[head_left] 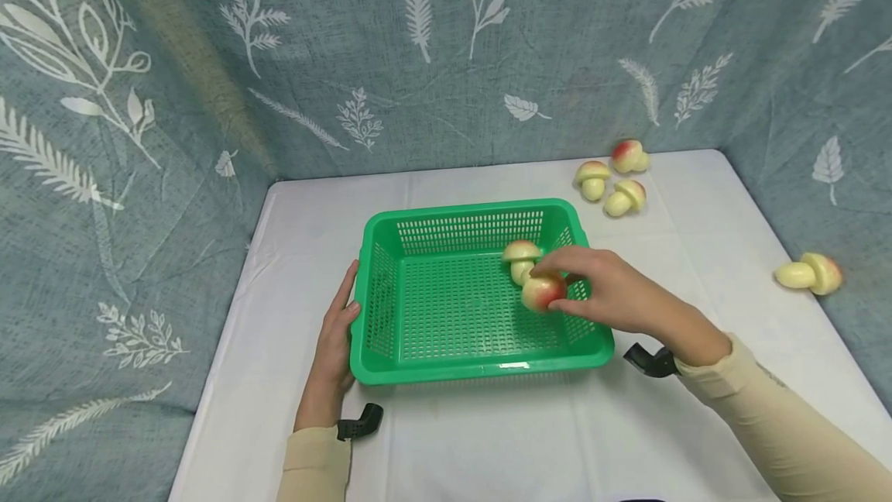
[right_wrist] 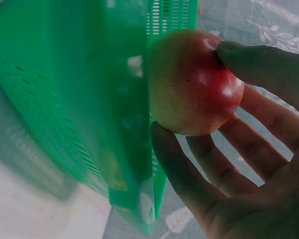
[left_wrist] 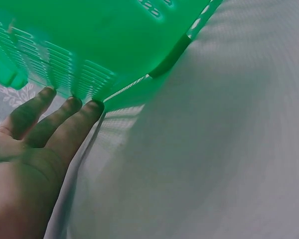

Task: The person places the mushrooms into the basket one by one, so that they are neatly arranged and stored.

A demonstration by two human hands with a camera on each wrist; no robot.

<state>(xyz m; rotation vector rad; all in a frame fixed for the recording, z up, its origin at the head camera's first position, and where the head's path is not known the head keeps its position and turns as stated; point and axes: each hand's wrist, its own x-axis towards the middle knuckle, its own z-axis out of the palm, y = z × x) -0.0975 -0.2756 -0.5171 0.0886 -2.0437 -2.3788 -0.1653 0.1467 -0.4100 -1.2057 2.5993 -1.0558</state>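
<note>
Hung across the left and top of the head frame: grey-blue cloth printed with white leaves. At centre-left, against the outer left wall of a rectangular green perforated plastic basket, a left hand with extended fingers. Under the basket, a white-covered table. Inside, right of the frame's centre, a pale-yellow mushroom-shaped piece with a reddish cap. Just below it, within the basket's outline, a red-and-yellow mushroom-shaped piece, gripped by its rounded cap between thumb and fingers of the right hand. Towards the upper right, clustered near the table's far edge, three similar mushroom-shaped pieces. At far right, on its side, a lone mushroom-shaped piece.
</note>
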